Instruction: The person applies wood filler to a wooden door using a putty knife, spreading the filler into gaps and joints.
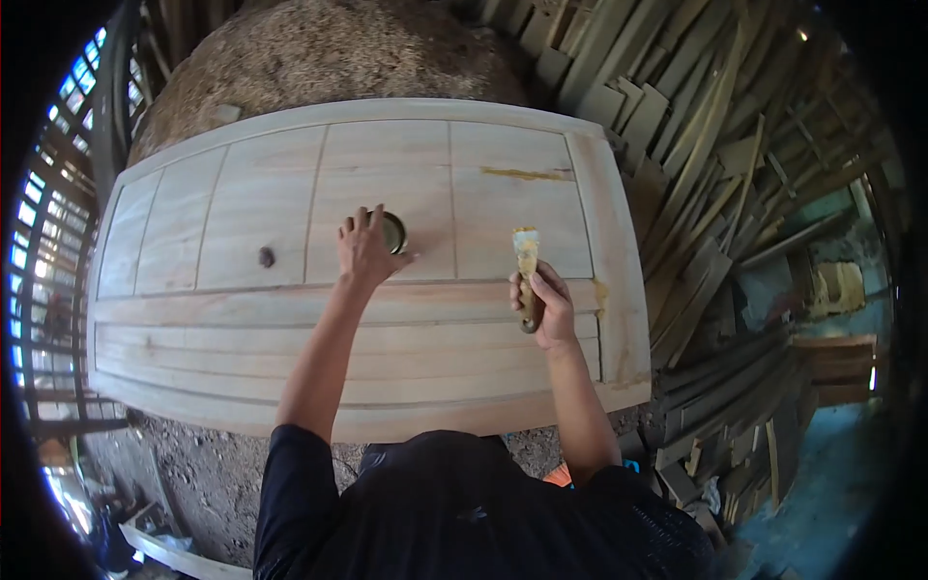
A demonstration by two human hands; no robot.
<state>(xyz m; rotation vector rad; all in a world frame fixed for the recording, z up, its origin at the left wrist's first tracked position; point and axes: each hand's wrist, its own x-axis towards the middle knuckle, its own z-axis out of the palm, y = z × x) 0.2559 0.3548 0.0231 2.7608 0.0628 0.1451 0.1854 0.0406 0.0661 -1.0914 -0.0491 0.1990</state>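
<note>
A pale wooden door panel [387, 372] with grooves and a raised frame lies flat in front of me. My left hand [362, 253] is closed on the near left side of a small round tin [394, 232], whose dark, open-looking top faces up. In my right hand [549, 307] is a putty knife [527, 253], gripped by its brown handle with the blade pointing away from me. Yellowish filler is smeared on the blade. A streak of yellow-brown filler [527, 174] marks the far right board, and a filler patch [601, 298] is on the right frame piece.
A small dark lump [267, 256] rests on the panel left of the tin. Behind the panel is a heap of sawdust or shavings [338, 53]. Stacked wood offcuts [696, 145] crowd the right side. A slatted wall [53, 251] stands at left.
</note>
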